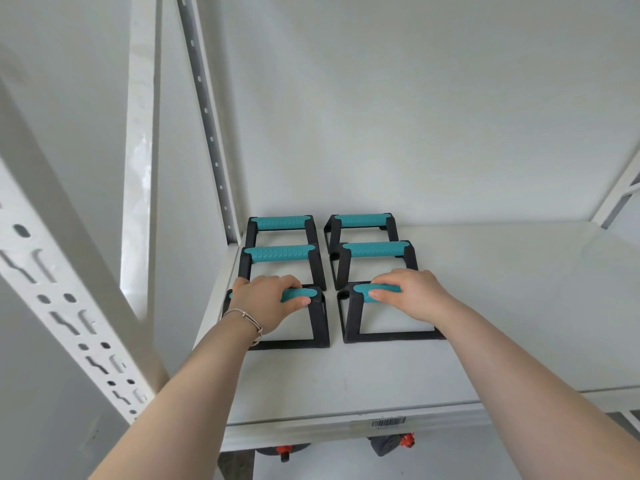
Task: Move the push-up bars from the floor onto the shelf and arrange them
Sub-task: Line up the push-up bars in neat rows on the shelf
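At the far left of the frame stands a white slotted post (52, 271). Six bars sit on the white shelf (502, 306) at centre, in two columns of three. The left hand (268, 301), with a bracelet (247, 318) at the wrist, has its fingers wrapped around the teal grip of the near left bar (320, 327). The right hand (414, 294) has its fingers clamped on the near right bar (351, 318).

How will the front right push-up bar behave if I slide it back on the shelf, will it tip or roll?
The front right push-up bar probably won't roll or tip: its black frame sits flat and wide on the shelf. It looks rigid, so it should slide as one piece. The ribbed teal grip under the right hand likely keeps the fingers from slipping.
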Motion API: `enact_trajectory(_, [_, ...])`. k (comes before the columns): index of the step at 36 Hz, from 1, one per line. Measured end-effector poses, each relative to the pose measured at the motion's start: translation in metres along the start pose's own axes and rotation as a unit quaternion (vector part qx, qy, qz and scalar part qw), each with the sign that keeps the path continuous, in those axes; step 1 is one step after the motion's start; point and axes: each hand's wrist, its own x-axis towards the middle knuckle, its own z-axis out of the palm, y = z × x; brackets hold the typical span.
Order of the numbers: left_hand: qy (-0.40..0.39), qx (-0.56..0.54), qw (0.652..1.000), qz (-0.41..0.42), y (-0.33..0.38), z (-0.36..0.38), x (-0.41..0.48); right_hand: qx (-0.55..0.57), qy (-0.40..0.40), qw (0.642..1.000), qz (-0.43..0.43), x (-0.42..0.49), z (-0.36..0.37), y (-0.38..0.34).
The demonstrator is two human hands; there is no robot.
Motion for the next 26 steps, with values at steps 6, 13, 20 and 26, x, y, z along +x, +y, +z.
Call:
enact_trajectory(6, [-0.002,0.0,1.0,-0.004,0.003,0.002,0.003,-0.011,-0.002,1.0,0.001,0.001,-0.001,-0.001])
enact_trajectory(13, [-0.005,0.009,1.0,-0.007,0.006,0.005,0.01,-0.01,-0.014,1.0,0.002,0.001,-0.003,0.0])
enact_trajectory(20, [-0.015,0.005,1.0,-0.015,0.005,0.006,0.012,0.005,-0.024,1.0,0.018,0.001,-0.005,0.0])
enact_trajectory(26, [-0.027,0.007,0.999,-0.019,0.004,0.003,0.011,0.03,-0.049,0.998,0.033,0.003,-0.008,0.001])
